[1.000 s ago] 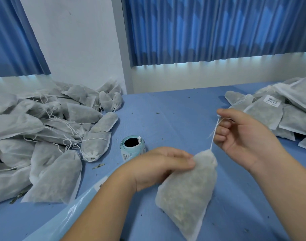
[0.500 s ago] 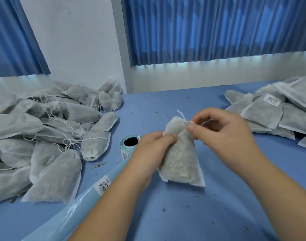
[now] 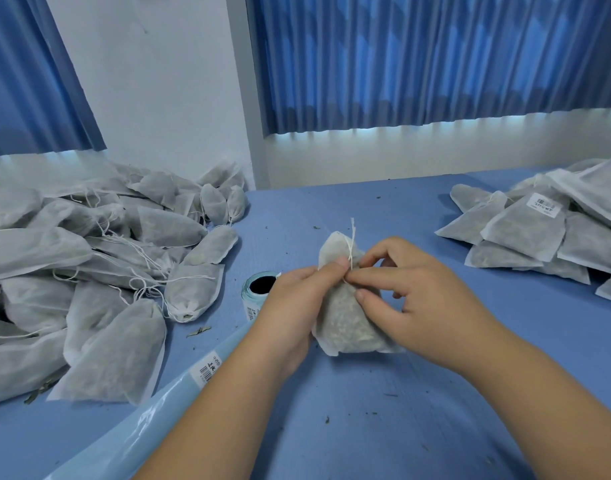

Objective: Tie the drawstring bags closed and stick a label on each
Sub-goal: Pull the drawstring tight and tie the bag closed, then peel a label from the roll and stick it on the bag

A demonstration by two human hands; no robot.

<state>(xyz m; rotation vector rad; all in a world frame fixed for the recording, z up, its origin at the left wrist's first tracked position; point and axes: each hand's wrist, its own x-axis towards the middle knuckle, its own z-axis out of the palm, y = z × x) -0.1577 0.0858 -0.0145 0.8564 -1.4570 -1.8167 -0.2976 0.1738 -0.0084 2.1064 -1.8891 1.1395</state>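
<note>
A filled white drawstring bag (image 3: 345, 320) stands upright on the blue table between both hands. My left hand (image 3: 297, 306) grips the bag's left side near the neck. My right hand (image 3: 411, 299) pinches the white drawstring (image 3: 351, 244) at the neck, and the string's end sticks up above the bag's top. A roll of labels (image 3: 259, 289) with a dark core stands just left of my left hand, partly hidden by it.
A heap of untied bags (image 3: 89, 265) with loose strings fills the left side. A stack of labelled bags (image 3: 546, 230) lies at the right. A pale blue backing strip (image 3: 151, 420) with a barcode label runs across the near left. Herb crumbs dot the blue table (image 3: 383, 427).
The bag went from lying with its string pulled up by my right hand to standing upright. Both hands have closed in at its neck, and the string now sticks up.
</note>
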